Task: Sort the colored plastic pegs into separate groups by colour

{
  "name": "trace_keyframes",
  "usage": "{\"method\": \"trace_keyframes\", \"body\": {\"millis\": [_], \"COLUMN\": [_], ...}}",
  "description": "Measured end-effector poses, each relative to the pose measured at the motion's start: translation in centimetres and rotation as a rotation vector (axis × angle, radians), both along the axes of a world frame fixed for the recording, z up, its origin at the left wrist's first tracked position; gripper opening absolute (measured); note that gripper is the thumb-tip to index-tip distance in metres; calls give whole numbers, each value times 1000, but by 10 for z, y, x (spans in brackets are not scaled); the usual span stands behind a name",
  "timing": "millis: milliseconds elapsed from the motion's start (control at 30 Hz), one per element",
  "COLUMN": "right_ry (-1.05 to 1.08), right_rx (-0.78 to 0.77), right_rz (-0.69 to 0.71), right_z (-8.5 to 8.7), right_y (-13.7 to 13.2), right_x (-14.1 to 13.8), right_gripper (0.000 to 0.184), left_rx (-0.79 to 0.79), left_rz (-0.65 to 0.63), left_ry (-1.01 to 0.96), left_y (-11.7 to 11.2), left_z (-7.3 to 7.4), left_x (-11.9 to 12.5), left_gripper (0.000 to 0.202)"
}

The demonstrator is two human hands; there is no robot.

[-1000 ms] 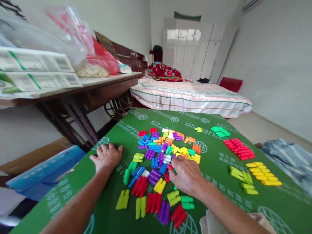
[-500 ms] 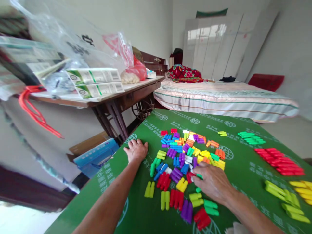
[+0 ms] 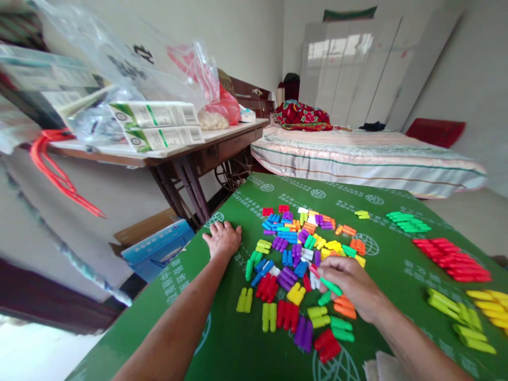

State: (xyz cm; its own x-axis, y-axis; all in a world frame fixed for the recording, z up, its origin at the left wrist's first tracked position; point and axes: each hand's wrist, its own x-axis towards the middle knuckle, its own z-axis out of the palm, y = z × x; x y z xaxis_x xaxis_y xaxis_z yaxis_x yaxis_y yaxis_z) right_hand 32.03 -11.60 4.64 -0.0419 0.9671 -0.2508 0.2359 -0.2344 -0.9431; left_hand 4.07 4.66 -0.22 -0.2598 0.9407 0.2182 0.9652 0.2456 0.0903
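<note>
Moved off the orange piece point(image 3: 344, 307), the right hand point(image 3: 351, 276) is clamped on a green piece point(image 3: 332, 287) (left hand point(image 3: 225, 240) splayed), droppable if pinched loosely.

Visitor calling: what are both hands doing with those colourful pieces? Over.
Left hand on green tabletop. Right hand holding green plastic piece. Loose mixed-colour pieces crowd close by.
</note>
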Motion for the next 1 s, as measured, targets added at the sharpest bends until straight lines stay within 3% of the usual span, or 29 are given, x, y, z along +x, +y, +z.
{"method": "trace_keyframes", "body": {"millis": [233, 367, 467, 533, 633, 733, 833, 1000], "right_ry": [247, 264, 289, 314, 354, 391, 427, 439], "right_rx": [-20, -33, -37, -31, -10, 27, 36, 27], "right_rz": [-60, -99, -109, -120, -135, -112, -72, -53], "right_z": [-5, -12, -12, -10, -7, -4, 0, 4], "right_y": [-19, -33, -41, -44, -49, -55, -63, -73], "right_x": [-7, -7, -10, -15, -25, -31, -31, -21], "right_gripper": [29, 31, 32, 32, 35, 36, 37, 41], "left_rx": [41, 51, -4, -128, -331, -501, -628, -642], "left_rz": [-37, -149, -372, -742, -1009, -978, -881, -761], "left_ry": [-237, -349, -453, -696, -871, -1058, -1307, -1448], "left_y": [-6, -28, -70, -105, -148, -169, -173, -169], "left_z": [15, 32, 44, 51, 62, 67, 69, 74], "left_x": [-7, -3, 19, 39, 66, 82, 88, 88], "left_gripper": [48, 43, 39, 44, 45, 45, 43, 40]}}
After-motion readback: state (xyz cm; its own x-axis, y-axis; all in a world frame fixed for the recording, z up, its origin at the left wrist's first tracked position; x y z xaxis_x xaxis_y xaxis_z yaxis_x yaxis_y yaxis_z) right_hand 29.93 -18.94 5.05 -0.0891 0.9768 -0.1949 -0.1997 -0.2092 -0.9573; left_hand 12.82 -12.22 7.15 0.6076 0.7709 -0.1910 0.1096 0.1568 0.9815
